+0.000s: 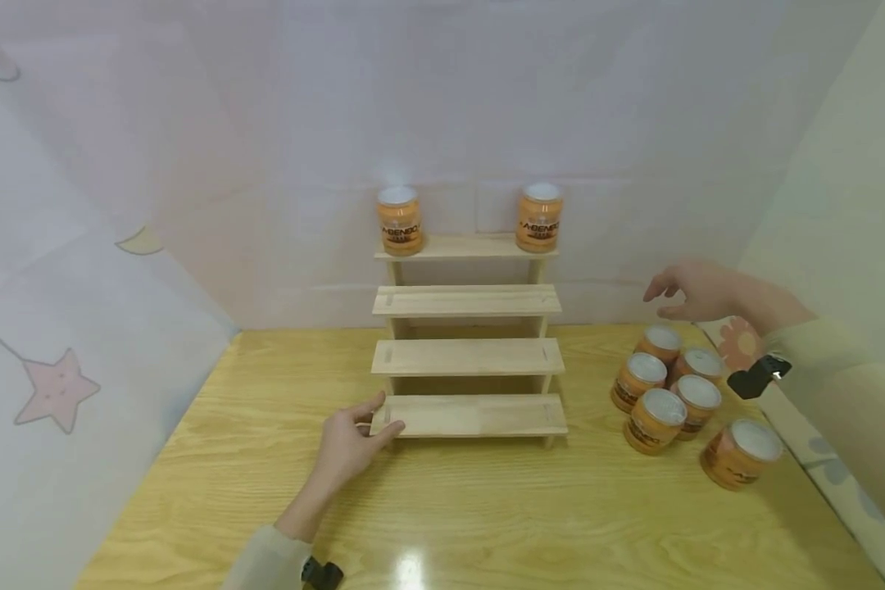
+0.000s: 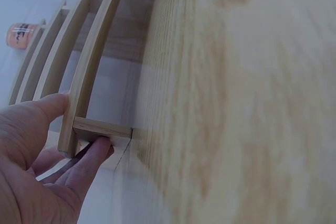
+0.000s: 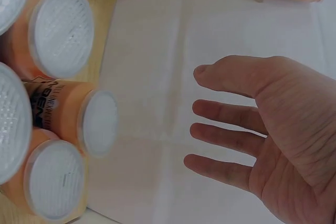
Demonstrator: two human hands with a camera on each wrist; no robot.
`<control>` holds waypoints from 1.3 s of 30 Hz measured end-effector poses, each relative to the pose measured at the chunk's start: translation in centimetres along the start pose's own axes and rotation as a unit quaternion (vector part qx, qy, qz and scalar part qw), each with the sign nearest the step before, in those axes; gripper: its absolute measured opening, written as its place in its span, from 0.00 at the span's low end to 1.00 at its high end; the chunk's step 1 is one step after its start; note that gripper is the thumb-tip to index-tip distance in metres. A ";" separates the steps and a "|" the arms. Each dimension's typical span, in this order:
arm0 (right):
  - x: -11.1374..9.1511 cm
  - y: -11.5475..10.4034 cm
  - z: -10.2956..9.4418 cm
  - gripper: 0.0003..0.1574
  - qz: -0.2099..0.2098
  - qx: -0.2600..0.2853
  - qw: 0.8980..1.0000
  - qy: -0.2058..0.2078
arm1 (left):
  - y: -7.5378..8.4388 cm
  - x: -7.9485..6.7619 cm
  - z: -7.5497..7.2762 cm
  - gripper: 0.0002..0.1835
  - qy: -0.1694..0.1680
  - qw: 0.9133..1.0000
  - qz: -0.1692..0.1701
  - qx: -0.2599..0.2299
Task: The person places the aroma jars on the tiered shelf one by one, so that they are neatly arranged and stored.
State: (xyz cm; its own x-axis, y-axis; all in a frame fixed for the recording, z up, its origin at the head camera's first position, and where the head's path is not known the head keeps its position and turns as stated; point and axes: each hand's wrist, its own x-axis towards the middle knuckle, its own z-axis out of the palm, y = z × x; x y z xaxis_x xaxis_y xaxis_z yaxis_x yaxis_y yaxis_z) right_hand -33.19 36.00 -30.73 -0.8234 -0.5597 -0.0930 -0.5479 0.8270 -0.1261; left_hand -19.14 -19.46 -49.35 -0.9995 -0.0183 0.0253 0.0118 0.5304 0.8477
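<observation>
A stepped wooden rack (image 1: 468, 357) stands against the back cloth. My left hand (image 1: 347, 442) holds the left end of its lowest shelf (image 1: 472, 416); in the left wrist view the thumb lies on the shelf's front and fingers reach behind its end support (image 2: 102, 128). Two orange jars with white lids sit on the top shelf, a left jar (image 1: 401, 225) and a right jar (image 1: 538, 221). Over on the right, my right hand (image 1: 704, 291) hovers above a cluster of similar jars (image 1: 645, 381), its fingers extended and holding nothing in the right wrist view.
One jar (image 1: 740, 455) stands slightly apart, nearest the right edge of the wooden table (image 1: 280, 500). Pale patterned cloth (image 1: 192, 106) hangs behind and at the sides. The second shelf (image 1: 466, 300) and third shelf (image 1: 468, 356) are bare.
</observation>
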 end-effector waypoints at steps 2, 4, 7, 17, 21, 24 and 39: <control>-0.1 0.2 0.5 0.15 0.002 0.003 1.000 -0.002 | 0.0 0.0 0.0 0.37 0.000 1.000 0.001 0.000; -0.2 0.4 1.0 0.15 0.007 0.007 1.000 -0.005 | 0.0 -0.1 0.0 0.37 0.001 1.000 0.009 -0.002; -0.4 0.5 1.6 0.16 0.023 0.020 0.999 -0.013 | 0.1 0.0 0.0 0.37 0.001 1.000 0.019 -0.007; -0.6 0.8 3.7 0.17 0.023 0.039 0.999 -0.023 | 0.1 0.0 -0.1 0.37 0.004 1.000 0.018 -0.013; -0.5 1.0 4.2 0.17 0.006 0.041 0.999 -0.018 | 0.0 0.0 -0.2 0.37 0.003 1.000 0.018 -0.012; -0.6 1.0 4.5 0.17 0.002 0.047 0.999 -0.017 | 0.0 -0.1 -0.2 0.37 0.002 1.000 0.014 -0.014; 0.2 1.2 6.8 0.19 -0.003 -0.010 1.000 0.000 | 0.0 -0.4 -0.5 0.38 0.004 1.000 0.013 -0.008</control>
State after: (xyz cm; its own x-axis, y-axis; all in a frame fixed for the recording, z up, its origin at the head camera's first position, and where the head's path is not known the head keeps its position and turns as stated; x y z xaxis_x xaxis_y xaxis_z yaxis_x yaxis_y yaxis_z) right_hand -32.95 36.53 -37.65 -0.8200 -0.5650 -0.0915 -0.5561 0.8243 -0.1065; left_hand -18.77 -19.89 -49.10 -0.9986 -0.0126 0.0516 0.0376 0.5176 0.8548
